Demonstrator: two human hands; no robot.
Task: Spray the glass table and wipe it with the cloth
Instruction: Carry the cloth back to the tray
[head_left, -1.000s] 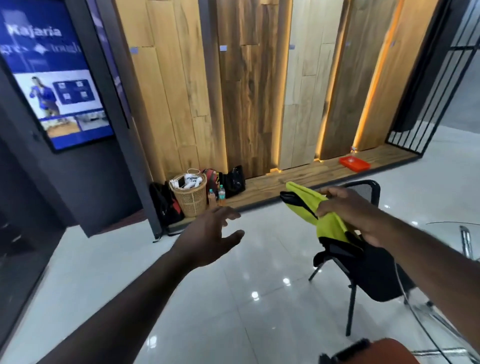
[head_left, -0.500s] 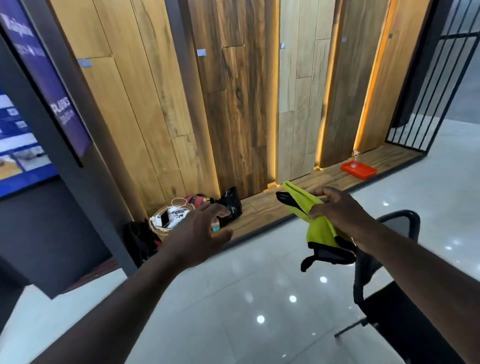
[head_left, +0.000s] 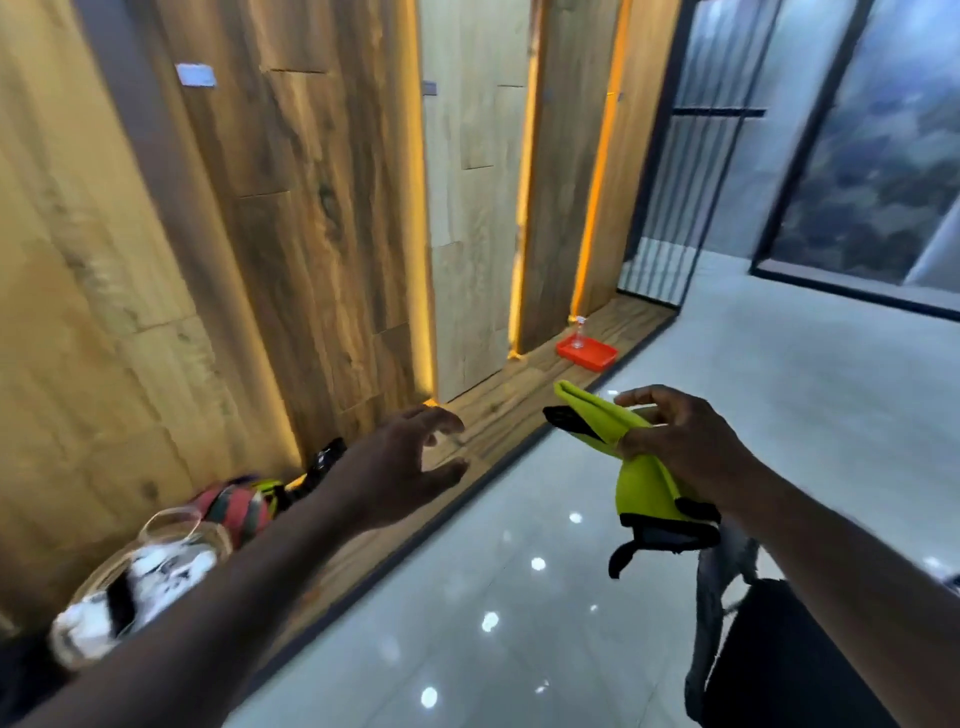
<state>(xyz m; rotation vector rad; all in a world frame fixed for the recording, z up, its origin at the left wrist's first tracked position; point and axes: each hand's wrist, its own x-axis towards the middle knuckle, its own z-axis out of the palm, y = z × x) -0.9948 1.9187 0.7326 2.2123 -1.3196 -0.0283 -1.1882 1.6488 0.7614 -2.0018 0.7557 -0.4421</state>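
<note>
Cloth (head_left: 644, 483), yellow-green with black edging and folded, is held in mid-air above the glossy tiled floor (head_left: 519, 597), right of centre in the view. The right hand (head_left: 675, 441) pinches the cloth near its middle between thumb and curled fingers. One folded end projects toward the wooden ledge (head_left: 498, 410). The other end hangs below the hand, with a black strip dangling. The left hand (head_left: 395, 467) is extended forward and empty, fingers spread and slightly curved, thumb set apart. It touches nothing. The two hands are apart, and the projecting end of the cloth lies between them.

The wooden ledge runs along the foot of the wood-panel wall (head_left: 311, 208). A red tray (head_left: 589, 356) sits near the far right end of the ledge. A small clear bottle (head_left: 579, 332) stands upright in it, too small to show detail. At the left end of the ledge are a striped bag (head_left: 234, 506) and a basket (head_left: 130, 587) of white items, both blurred. A black chair (head_left: 779, 660) occupies the lower right corner, below the right forearm.
</note>
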